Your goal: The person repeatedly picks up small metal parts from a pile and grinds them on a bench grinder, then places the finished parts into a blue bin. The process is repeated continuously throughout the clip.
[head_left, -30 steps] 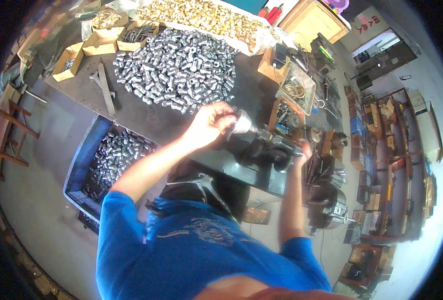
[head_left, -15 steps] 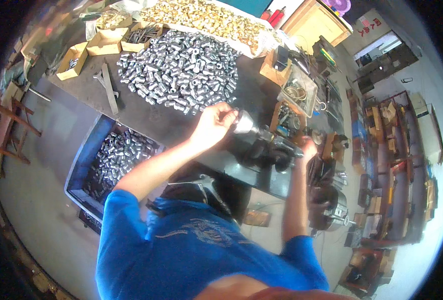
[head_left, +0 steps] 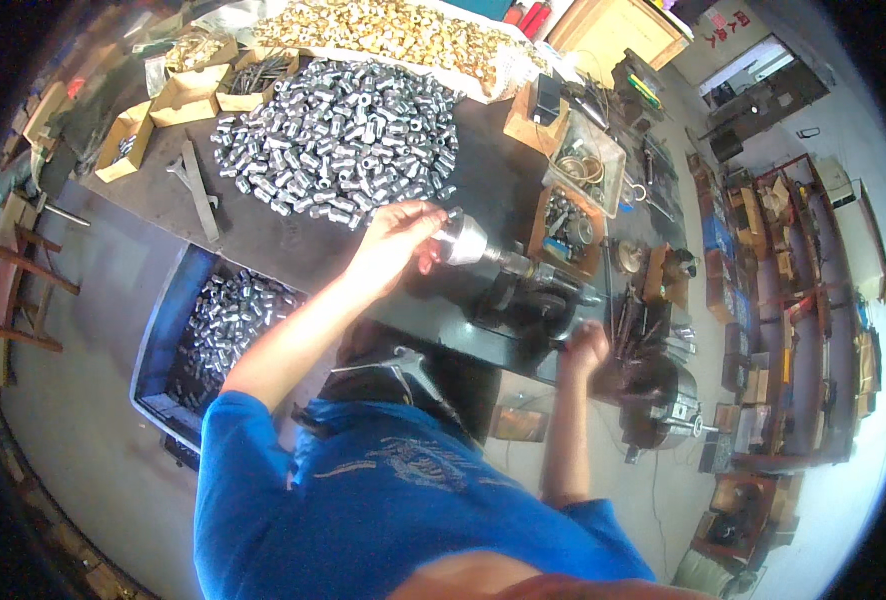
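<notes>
My left hand (head_left: 395, 245) is closed at the left end of a bright round metal chuck (head_left: 466, 241). Its thumb and fingers pinch there, mostly covering whatever they hold. The chuck sits on a horizontal spindle of a dark bench machine (head_left: 528, 305). Beyond the machine's right side, my right hand (head_left: 588, 345) is curled into a fist; I cannot make out what is inside it. Behind my left hand lies a big heap of silvery metal fittings (head_left: 338, 140). A blue bin (head_left: 158, 335) of similar fittings stands below the bench edge on the left.
Brass-coloured parts (head_left: 393, 38) lie on a white sheet at the back. Open cardboard boxes (head_left: 191, 97) and a flat metal tool (head_left: 200, 195) are on the left. Right of the machine are a box of small parts (head_left: 570, 235), a clear tray (head_left: 593, 165) and a round dark machine (head_left: 658, 400).
My right hand has come down and toward me from the spindle's far end. My left hand remains at the chuck, its fingers shifted slightly. The whole view has moved a little.
</notes>
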A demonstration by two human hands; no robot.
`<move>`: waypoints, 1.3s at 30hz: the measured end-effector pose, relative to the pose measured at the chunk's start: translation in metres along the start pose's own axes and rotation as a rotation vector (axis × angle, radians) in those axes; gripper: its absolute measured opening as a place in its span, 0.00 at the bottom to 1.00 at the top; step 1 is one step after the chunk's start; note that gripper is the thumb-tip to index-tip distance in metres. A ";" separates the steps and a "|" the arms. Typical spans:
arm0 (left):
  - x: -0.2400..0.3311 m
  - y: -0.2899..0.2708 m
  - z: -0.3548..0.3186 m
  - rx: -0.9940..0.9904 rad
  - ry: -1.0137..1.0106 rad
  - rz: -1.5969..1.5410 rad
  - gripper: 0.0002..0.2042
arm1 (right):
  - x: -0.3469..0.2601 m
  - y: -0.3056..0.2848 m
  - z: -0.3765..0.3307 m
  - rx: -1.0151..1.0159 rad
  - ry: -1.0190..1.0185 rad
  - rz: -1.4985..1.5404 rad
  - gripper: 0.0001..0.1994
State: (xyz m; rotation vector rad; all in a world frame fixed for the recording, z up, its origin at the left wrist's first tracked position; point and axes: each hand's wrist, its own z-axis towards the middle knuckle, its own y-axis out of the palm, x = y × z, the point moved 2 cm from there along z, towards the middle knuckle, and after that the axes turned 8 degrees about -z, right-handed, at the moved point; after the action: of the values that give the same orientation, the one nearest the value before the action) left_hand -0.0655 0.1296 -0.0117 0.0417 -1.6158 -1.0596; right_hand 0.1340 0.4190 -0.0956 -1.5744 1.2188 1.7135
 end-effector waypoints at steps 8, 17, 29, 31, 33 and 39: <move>0.008 -0.023 -0.006 -0.005 -0.065 -0.095 0.11 | -0.079 0.070 0.047 0.010 -0.353 -0.150 0.07; 0.034 -0.016 -0.033 0.107 0.159 0.375 0.10 | -0.046 0.008 -0.040 -0.009 -0.260 0.049 0.09; 0.058 -0.025 -0.055 0.346 0.513 1.181 0.10 | 0.013 0.016 0.034 0.103 -0.203 -0.081 0.06; 0.060 -0.054 -0.072 0.374 0.530 1.323 0.10 | 0.002 0.026 0.015 0.159 -0.073 -0.114 0.07; 0.061 -0.081 -0.094 0.460 0.401 1.478 0.10 | 0.000 0.021 0.008 0.153 -0.018 -0.109 0.08; 0.048 -0.196 -0.175 0.583 -0.129 1.850 0.14 | 0.002 0.019 0.002 0.129 0.013 -0.072 0.08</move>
State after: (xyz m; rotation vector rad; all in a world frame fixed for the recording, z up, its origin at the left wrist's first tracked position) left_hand -0.0385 -0.1168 -0.1099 -0.9485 -1.2455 0.8273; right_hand 0.1168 0.4118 -0.0931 -1.5364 1.2380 1.5498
